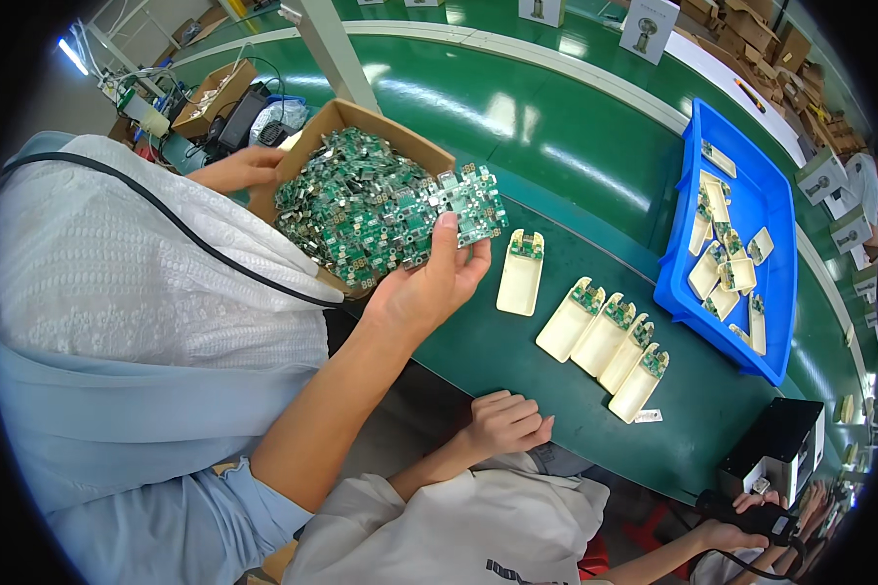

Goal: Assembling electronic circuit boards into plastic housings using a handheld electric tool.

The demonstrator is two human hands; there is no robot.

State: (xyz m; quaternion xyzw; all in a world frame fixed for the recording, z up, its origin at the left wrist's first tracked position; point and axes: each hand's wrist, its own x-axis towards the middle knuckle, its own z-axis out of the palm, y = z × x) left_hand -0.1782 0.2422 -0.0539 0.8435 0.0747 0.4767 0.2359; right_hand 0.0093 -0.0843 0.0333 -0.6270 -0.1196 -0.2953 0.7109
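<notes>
A cardboard box [417, 146] heaped with small green circuit boards [346, 195] stands close in front of my body. My left hand [241, 170] grips its left side; the fingertips are partly hidden by the rim. Above the box's right edge, my right hand [424, 288] pinches a few green circuit boards [476, 203] between thumb and fingers. To the right of that hand, a cream plastic casing [522, 283] with a small board at its top end lies on the green table [439, 346]. Several similar casings [600, 336] lie in a row beyond it.
A blue tray [665, 292] holding more casings stands on the right. Beside me sits a person in a white shirt, one closed hand [505, 426] by the table edge. A black box-shaped device [776, 439] is at lower right. A metal post [334, 54] rises behind the cardboard box.
</notes>
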